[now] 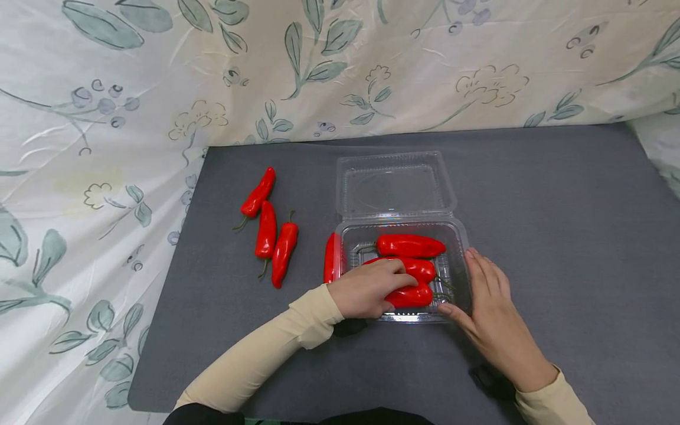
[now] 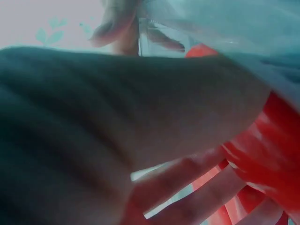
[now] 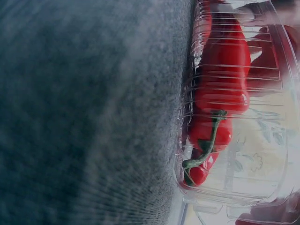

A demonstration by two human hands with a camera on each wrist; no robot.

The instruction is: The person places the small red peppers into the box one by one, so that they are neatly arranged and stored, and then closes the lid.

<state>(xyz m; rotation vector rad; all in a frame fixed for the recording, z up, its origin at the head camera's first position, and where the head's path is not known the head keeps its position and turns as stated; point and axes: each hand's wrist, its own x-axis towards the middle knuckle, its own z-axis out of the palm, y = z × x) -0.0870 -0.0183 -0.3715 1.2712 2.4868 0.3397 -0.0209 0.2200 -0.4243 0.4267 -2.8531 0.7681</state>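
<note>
The person's left arm (image 1: 249,366), covered by a cream sleeve (image 1: 310,319), slanted in from the near left of the clear container (image 1: 409,317). I saw the left hand (image 1: 366,289) reach over the container's near-left corner and down inside, its back turned upward, its fingers curled in a grip. The right arm (image 1: 549,395) lay to the container's near right; the right hand (image 1: 489,316) rested against the container's right side, fingers fairly straight, thumb spread toward its near-right corner.
</note>
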